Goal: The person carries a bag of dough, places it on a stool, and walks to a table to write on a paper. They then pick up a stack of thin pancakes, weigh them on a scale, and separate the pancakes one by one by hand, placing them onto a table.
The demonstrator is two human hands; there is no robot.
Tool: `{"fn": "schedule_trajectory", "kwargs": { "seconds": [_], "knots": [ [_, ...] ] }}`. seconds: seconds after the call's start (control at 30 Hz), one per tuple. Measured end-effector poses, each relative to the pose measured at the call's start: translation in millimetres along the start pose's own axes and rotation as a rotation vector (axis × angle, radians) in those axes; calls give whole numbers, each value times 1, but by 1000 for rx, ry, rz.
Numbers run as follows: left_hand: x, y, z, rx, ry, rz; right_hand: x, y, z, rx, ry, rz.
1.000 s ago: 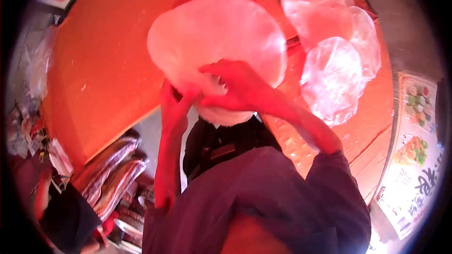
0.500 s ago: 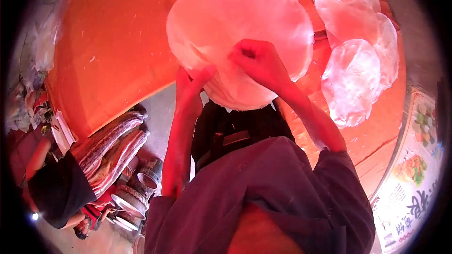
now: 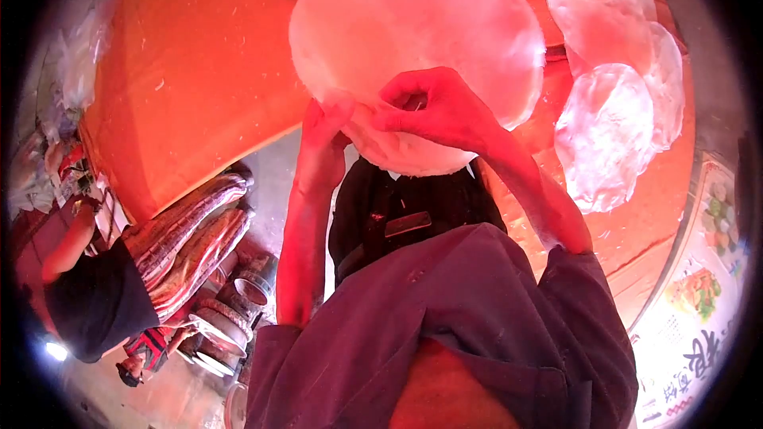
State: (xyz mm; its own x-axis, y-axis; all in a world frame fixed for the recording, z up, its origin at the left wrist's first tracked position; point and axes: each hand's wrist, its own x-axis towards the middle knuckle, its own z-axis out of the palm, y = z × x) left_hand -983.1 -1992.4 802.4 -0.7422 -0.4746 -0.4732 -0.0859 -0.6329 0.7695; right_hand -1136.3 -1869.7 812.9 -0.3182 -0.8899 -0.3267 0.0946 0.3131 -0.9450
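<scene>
your left hand and right hand pinch the near edge of the round, thin sheet, fingers clamped on it. the sheet is over the orange table, beside the pile of pale sheets on your right.
</scene>
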Motion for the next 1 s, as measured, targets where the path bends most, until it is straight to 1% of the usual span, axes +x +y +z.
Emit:
{"fn": "schedule_trajectory", "kwargs": {
  "seconds": [0.07, 0.17, 0.2, 0.27, 0.3, 0.4, 0.53, 0.6, 0.7, 0.8, 0.9, 1.0],
  "knots": [
    [1, -4, -7, 43, -53, 13, 3, 8, -4, 125, -17, 55],
    [0, -3, 3, 83, 34, 20, 5, 13, -10, 234, -48, 118],
    [0, -4, 2, 49, 48, 22, 4, 13, -11, 256, -57, 136],
    [0, -6, 0, -19, 77, 27, 5, 17, -4, 152, 6, 21],
    [0, -5, 0, 1, 42, 17, 5, 19, 0, 100, 37, -35],
    [0, -1, -4, 42, -33, -10, 7, 20, 8, 69, 80, -79],
    [3, -6, -13, 66, -62, -13, 14, 7, 8, -117, 164, -90],
    [4, -10, -19, 76, -80, -16, 18, -5, 12, -155, 191, -117],
    [4, -11, -24, 76, -104, -13, 29, 4, 8, -116, 176, -176],
    [2, -7, -20, 80, -119, 19, 27, -6, 6, -83, 151, -78],
    [3, -6, -21, 92, -160, 38, 28, -18, 10, -204, 152, -122],
    [3, -2, -21, 112, -183, 19, 38, -7, -4, -578, 207, -225]
  ]
}}
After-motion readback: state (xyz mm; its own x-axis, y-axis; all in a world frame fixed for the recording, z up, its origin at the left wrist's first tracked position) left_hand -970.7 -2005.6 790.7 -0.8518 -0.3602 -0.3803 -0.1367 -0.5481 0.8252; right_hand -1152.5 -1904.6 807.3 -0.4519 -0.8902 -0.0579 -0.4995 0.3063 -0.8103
